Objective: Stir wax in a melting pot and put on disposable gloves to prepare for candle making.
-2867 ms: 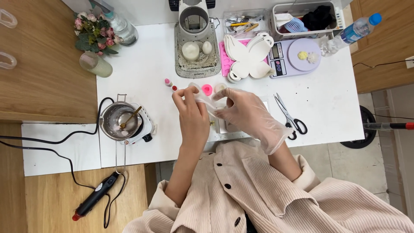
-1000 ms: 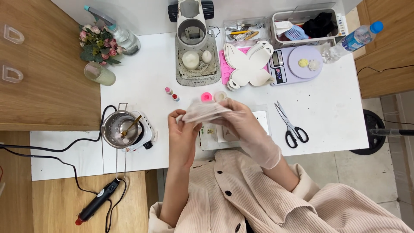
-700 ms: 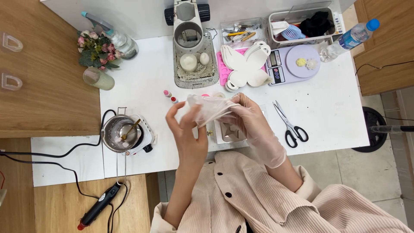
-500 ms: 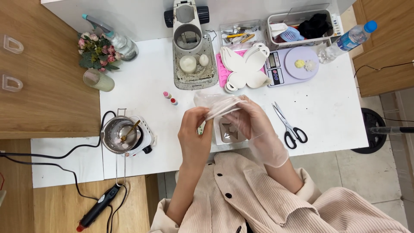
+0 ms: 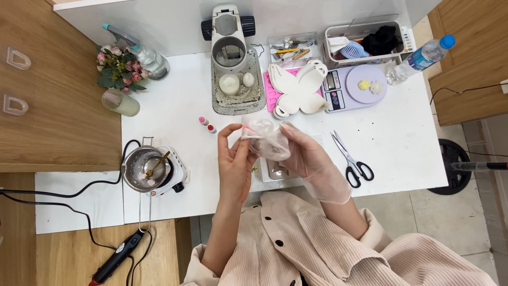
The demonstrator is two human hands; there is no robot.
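Pale tones on white, pink accents

Clear plastic glove [image 5: 267,140]; beige ribbed jacket [image 5: 328,249], dark buttons; white table [image 5: 413,137]; pink mould [image 5: 272,95] under white shapes; black-handled scissors [image 5: 352,159]; lilac scale [image 5: 354,87]; blue-capped bottle [image 5: 418,58]; pink flowers [image 5: 117,66]; silver pot [image 5: 143,169].

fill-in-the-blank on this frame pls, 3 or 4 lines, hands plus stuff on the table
1. The right hand already wears a clear ____.
2. The bare left hand and the right hand hold a second clear glove over the white ____.
3. The scissors lie on the table to the ____ of the hands.
4. A spoon rests in the metal ____ on the small hot plate.

Missing words: glove; table; right; pot
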